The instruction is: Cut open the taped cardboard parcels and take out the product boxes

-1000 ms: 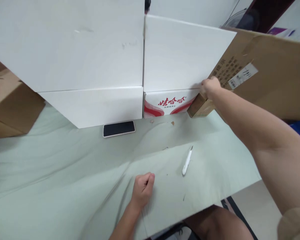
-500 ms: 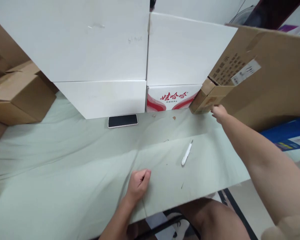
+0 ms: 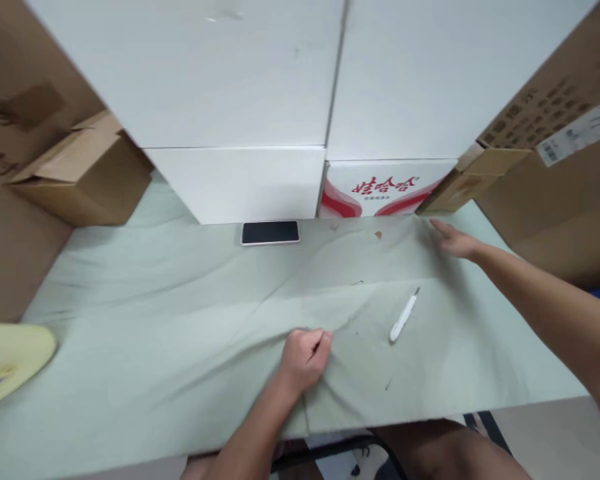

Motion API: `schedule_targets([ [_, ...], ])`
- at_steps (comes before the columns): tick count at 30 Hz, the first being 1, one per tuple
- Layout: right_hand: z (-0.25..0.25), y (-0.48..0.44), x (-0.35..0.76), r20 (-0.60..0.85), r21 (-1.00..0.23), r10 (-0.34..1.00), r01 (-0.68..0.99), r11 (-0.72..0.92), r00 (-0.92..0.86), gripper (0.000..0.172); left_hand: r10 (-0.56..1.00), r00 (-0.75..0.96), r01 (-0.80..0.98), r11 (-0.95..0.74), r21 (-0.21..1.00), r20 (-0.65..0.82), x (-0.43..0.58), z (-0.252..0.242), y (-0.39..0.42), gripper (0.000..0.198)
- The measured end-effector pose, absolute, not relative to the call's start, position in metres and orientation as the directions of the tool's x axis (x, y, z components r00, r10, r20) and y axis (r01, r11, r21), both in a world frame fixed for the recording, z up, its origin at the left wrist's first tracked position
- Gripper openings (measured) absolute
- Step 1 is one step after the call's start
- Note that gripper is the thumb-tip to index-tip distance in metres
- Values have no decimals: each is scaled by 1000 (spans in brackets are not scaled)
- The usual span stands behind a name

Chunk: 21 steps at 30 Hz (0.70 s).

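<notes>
My right hand point(image 3: 454, 241) reaches over the cloth on the right, just in front of a small brown cardboard box point(image 3: 463, 191). Its fingers are stretched toward the box's foot and hold nothing. Closed into a fist, my left hand point(image 3: 307, 357) rests on the pale green cloth point(image 3: 180, 347) near the front edge; nothing shows in it, and folds run out from around it. Between the hands lies a white craft knife point(image 3: 404, 319), blade pointing away. A dark-screened phone point(image 3: 271, 233) lies flat against the white boxes.
White boxes point(image 3: 240, 87) are stacked along the back, beside a box with red lettering point(image 3: 387, 190). An open brown carton point(image 3: 90, 173) sits at left, a yellow object point(image 3: 15, 360) at the left edge. A big cardboard panel point(image 3: 555, 193) stands at right. Small scraps dot the cloth.
The view has tilted down and turned left, so things appear further right. My right hand has drawn back from the small brown box, fingers now straighter. My left fist stays on the cloth.
</notes>
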State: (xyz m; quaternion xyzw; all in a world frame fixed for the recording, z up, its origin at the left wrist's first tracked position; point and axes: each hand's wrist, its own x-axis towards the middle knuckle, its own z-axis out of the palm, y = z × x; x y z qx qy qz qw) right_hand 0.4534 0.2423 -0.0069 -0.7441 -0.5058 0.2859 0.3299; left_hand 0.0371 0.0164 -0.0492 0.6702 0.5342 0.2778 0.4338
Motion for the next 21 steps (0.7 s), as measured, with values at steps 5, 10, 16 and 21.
schedule_targets([
  [5, 17, 224, 355, -94, -615, 995, 788, -34, -30, 58, 927, 317, 424, 49, 904, -199, 32, -38, -3, 46],
  [10, 36, 203, 193, -1, -441, 861, 773, 455, -508, 56, 928, 340, 373, 14, 928, -151, 13, -30, -21, 46],
  [16, 27, 194, -64, 101, -343, 555, 494, 799, -826, 53, 959, 183, 245, 169, 955, -217, -29, -20, -18, 29],
  [21, 33, 233, -248, 251, -265, 580, 521, 811, -775, 62, 949, 214, 146, 203, 968, -231, -67, -19, -10, 44],
])
